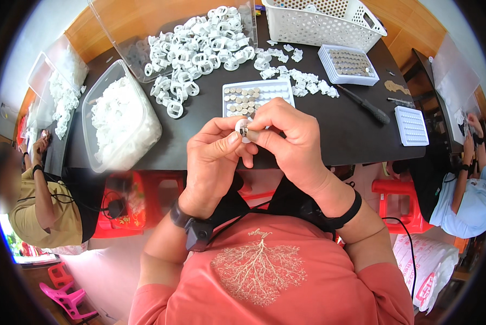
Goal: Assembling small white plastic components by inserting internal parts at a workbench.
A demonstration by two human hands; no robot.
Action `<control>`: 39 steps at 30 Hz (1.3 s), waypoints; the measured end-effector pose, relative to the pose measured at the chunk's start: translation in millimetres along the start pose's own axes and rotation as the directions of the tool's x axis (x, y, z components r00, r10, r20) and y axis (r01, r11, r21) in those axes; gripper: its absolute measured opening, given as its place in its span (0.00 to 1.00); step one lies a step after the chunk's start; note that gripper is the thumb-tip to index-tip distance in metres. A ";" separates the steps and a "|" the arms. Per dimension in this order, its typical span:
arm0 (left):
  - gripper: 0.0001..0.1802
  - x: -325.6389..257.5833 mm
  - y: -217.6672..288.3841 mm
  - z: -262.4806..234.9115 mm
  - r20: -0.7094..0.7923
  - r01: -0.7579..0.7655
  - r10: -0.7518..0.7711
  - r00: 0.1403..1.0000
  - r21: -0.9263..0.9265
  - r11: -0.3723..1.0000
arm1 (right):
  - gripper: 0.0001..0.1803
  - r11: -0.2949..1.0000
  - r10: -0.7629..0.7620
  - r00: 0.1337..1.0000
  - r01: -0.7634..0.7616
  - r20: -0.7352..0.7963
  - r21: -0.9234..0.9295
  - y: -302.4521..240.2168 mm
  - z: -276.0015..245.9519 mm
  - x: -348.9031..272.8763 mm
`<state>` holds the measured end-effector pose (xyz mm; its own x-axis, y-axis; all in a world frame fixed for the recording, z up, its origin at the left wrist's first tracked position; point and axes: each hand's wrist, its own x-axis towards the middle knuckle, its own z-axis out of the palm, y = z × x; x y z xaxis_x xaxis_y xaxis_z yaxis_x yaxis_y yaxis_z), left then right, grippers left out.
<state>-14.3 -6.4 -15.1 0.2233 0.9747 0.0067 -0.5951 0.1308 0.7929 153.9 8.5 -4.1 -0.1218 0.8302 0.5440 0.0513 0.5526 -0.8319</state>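
In front of my chest, just past the table's near edge, both hands meet over a small round white plastic part. My left hand pinches it between thumb and fingers. The thumb and fingers of my right hand press on its other side; a small dark detail shows there, too small to name. Right behind my hands lies a pale tray with several round silvery discs, like button cells, in its left rows. Farther back spreads a heap of white ring-shaped plastic parts, and smaller white pieces lie right of it.
A clear tub of white pieces stands at left. At right are stacked disc trays, a dark-handled screwdriver and a small pale tray. A white perforated basket is at the back. Other people sit on both sides.
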 end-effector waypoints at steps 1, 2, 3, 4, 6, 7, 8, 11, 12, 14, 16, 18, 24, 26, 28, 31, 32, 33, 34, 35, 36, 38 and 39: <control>0.19 0.2 0.3 0.6 -0.001 0.000 0.000 1.000 0.002 1.000 | 0.05 1.000 0.000 1.000 0.000 0.000 0.002 -0.5 -0.6 0.2; 0.17 0.3 0.9 1.5 0.005 -0.003 0.003 1.000 -0.017 1.000 | 0.05 1.000 0.008 1.000 -0.008 0.015 -0.001 -2.0 -1.8 0.7; 0.15 -0.3 1.1 2.0 0.012 -0.003 0.004 1.000 -0.036 0.999 | 0.05 1.000 0.017 0.999 -0.016 0.028 -0.005 -3.9 -2.9 0.4; 0.15 -0.5 0.3 1.6 0.012 -0.001 0.002 1.000 -0.035 0.999 | 0.05 1.000 0.018 0.999 -0.018 0.027 -0.005 -5.0 -4.7 1.5; 0.19 -0.2 -1.6 0.5 0.013 -0.027 0.026 1.000 0.053 0.998 | 0.05 0.932 0.231 0.966 -0.255 0.120 0.259 -6.7 -8.9 5.6; 0.19 -0.2 -2.0 1.0 0.014 -0.026 0.025 1.000 0.052 0.998 | 0.05 0.932 0.231 0.966 -0.255 0.119 0.258 -8.3 -9.5 5.7; 0.18 -0.3 -2.6 1.8 0.018 -0.031 0.031 0.999 0.054 0.998 | 0.04 0.888 0.282 0.951 -0.309 0.127 0.340 -9.9 -10.0 5.6; 0.16 -1.1 -2.2 3.5 0.026 -0.024 0.024 0.999 0.013 1.000 | 0.04 0.820 0.347 0.926 -0.375 0.144 0.433 -12.9 -11.6 6.6; 0.14 -1.1 -1.7 4.4 0.033 -0.012 0.013 0.999 -0.031 0.999 | 0.04 0.806 0.362 0.920 -0.389 0.149 0.446 -13.6 -12.4 7.4; 0.14 -0.9 -2.8 4.8 0.039 -0.013 0.015 0.999 -0.042 0.999 | 0.04 0.800 0.374 0.915 -0.401 0.152 0.445 -14.0 -12.6 8.9; 0.14 -1.3 -4.4 5.2 0.043 -0.015 0.017 0.999 -0.055 0.998 | 0.04 0.794 0.387 0.909 -0.415 0.157 0.444 -13.0 -11.7 8.6; 0.14 -2.5 -5.5 5.9 0.020 -0.027 0.027 0.999 -0.040 0.999 | 0.04 0.760 0.390 0.906 -0.416 0.161 0.498 -10.4 -9.5 7.5; 0.15 2.1 -2.8 9.8 0.050 0.007 -0.004 0.999 -0.054 0.998 | 0.05 0.700 0.459 0.872 -0.472 0.168 0.536 -7.0 -13.7 16.6; 0.16 3.4 -1.2 12.4 0.068 0.016 -0.010 0.998 -0.082 0.997 | 0.05 0.733 0.459 0.874 -0.475 0.161 0.486 -9.2 -19.4 19.4; 0.17 2.0 -1.3 11.8 0.079 0.024 -0.015 0.997 -0.111 0.994 | 0.05 0.761 0.461 0.873 -0.482 0.160 0.434 -16.0 -20.2 20.0; 0.18 2.0 -1.9 11.0 0.082 -0.008 0.017 0.996 -0.098 0.995 | 0.04 0.776 0.419 0.890 -0.453 0.178 0.438 -26.5 -18.5 14.5; 0.18 2.4 -2.9 11.6 0.082 -0.011 0.018 0.996 -0.090 0.996 | 0.05 0.782 0.406 0.898 -0.438 0.171 0.443 -24.3 -18.9 11.7; 0.19 2.4 -3.4 11.6 0.080 -0.015 0.021 0.997 -0.082 0.997 | 0.06 0.787 0.391 0.905 -0.422 0.166 0.450 -22.6 -18.5 9.8; 0.19 1.4 -4.1 11.7 0.077 -0.019 0.025 0.997 -0.083 0.996 | 0.06 0.787 0.390 0.905 -0.424 0.171 0.448 -22.3 -18.1 8.9; 0.19 -0.2 -5.1 12.0 0.078 -0.036 0.042 0.996 -0.070 0.997 | 0.06 0.794 0.386 0.909 -0.414 0.157 0.445 -22.1 -17.7 8.3; 0.19 -0.6 -6.4 12.5 0.081 -0.053 0.057 0.995 -0.059 0.997 | 0.07 0.802 0.382 0.913 -0.404 0.142 0.440 -22.3 -17.6 7.7; 0.20 -1.1 -5.1 15.1 0.061 -0.075 0.077 0.995 -0.029 0.997 | 0.07 0.809 0.379 0.915 -0.401 0.140 0.431 -24.8 -16.5 6.3; 0.20 -1.2 -4.6 16.3 0.045 -0.093 0.092 0.995 0.005 0.996 | 0.07 0.814 0.376 0.917 -0.395 0.132 0.425 -26.4 -15.9 5.7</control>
<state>0.7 -11.1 -8.8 0.2019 0.9735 0.1075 -0.6092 0.0389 0.7921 167.7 -0.2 22.7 -0.2230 0.9597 0.1712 -0.3311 0.0906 -0.9392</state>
